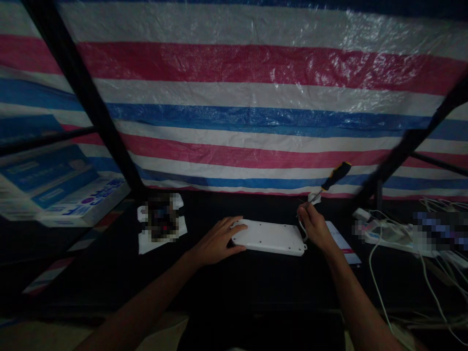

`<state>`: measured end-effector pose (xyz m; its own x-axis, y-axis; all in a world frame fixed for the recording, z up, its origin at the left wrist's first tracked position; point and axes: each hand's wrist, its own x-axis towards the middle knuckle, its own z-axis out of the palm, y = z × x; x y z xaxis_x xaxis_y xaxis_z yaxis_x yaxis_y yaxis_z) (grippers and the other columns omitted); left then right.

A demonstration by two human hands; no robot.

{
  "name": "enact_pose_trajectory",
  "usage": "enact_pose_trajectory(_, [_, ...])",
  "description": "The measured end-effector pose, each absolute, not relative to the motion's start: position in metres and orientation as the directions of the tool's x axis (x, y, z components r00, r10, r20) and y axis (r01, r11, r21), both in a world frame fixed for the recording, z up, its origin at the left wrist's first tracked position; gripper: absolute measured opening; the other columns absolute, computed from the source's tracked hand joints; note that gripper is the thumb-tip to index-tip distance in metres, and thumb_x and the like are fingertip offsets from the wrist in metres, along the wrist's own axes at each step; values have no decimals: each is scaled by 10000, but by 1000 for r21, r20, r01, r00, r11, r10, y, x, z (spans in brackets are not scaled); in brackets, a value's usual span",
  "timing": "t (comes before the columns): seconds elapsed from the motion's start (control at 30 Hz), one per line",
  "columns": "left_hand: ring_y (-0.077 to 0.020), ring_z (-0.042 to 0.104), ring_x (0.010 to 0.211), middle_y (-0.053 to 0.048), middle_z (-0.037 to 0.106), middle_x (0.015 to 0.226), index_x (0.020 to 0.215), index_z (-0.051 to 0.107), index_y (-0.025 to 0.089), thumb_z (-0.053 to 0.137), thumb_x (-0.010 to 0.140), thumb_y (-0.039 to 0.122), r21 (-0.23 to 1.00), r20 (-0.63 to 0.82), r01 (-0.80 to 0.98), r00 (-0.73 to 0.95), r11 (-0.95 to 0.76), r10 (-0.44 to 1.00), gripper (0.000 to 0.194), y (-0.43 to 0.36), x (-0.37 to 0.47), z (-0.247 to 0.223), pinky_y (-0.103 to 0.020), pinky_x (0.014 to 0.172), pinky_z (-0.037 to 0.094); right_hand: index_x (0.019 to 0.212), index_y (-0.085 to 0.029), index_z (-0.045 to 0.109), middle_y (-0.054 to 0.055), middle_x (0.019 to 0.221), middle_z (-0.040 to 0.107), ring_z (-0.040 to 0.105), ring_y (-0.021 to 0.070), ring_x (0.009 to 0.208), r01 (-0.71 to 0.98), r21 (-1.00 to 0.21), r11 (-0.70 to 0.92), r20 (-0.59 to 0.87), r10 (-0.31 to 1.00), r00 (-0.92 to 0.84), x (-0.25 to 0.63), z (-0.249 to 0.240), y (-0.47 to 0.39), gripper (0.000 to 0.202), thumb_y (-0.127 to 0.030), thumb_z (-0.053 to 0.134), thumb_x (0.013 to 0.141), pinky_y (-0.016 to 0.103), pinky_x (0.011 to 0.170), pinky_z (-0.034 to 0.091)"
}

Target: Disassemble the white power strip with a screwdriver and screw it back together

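Note:
A white power strip (270, 237) lies face down on the black table (256, 285), small dark screw holes dotting its back. My left hand (219, 242) grips the strip's left end, thumb on the near edge and fingers over the far side. Just past the strip's right end, my right hand (313, 225) is closed on the metal shaft of a screwdriver (337, 176). Its black and yellow handle points up and to the right. A white cord (303, 229) runs from the strip's right end beside my right hand.
Another white power strip with tangled cables (387, 235) is at the right. A printed booklet (341, 242) lies beside my right forearm. White paper (179, 229) with blurred items is at the left. Boxes (84, 202) stand farther left. Striped sheeting (248, 117) hangs behind.

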<state>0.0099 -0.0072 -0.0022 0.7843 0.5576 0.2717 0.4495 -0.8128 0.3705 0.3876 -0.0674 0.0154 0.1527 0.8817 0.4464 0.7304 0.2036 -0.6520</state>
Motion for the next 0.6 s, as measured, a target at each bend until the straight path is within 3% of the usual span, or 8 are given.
enact_pose_trajectory(0.4, [-342, 482, 1450, -95, 462, 1652, 1544, 558, 333, 678, 1001, 595, 357, 270, 456, 786, -815, 557, 614, -6, 9, -2, -520, 1223, 401, 949, -248, 562, 22, 794, 664, 654, 215, 722, 760, -634, 145, 317, 945, 85, 384, 9, -76, 312, -468, 391, 1090, 327, 712, 492])
enact_pose_trajectory(0.6, [-342, 487, 1441, -103, 467, 1650, 1531, 564, 315, 676, 1000, 603, 346, 260, 473, 782, -811, 567, 615, -7, 10, 0, -521, 1214, 406, 1028, -224, 691, 67, 968, 687, 650, 239, 908, 686, -681, 257, 411, 909, 67, 385, 13, -74, 297, -470, 524, 1033, 362, 850, 521])
